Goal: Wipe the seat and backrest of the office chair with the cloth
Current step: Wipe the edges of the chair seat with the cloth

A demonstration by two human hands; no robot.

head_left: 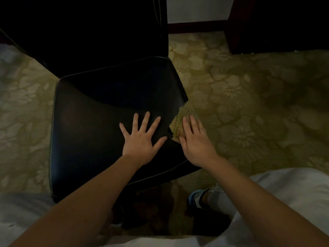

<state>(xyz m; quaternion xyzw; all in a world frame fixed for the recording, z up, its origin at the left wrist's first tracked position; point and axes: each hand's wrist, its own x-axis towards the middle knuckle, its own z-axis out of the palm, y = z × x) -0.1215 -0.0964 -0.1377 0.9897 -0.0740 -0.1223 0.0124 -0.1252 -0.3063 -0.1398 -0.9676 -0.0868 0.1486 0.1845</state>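
Observation:
A black leather chair fills the left middle of the head view; its seat (92,125) is shiny with pale piping, and its dark backrest (99,32) rises behind. My left hand (140,138) lies flat on the seat with fingers spread, holding nothing. My right hand (195,141) presses flat on a small yellowish cloth (176,124) with a zigzag edge, at the seat's right edge. Part of the cloth is hidden under that hand.
Patterned yellow-green carpet (249,104) surrounds the chair. A dark wooden piece of furniture (276,24) stands at the back right, beside a white wall with a dark skirting. My light trousers and a blue shoe (195,197) show below the seat's front edge.

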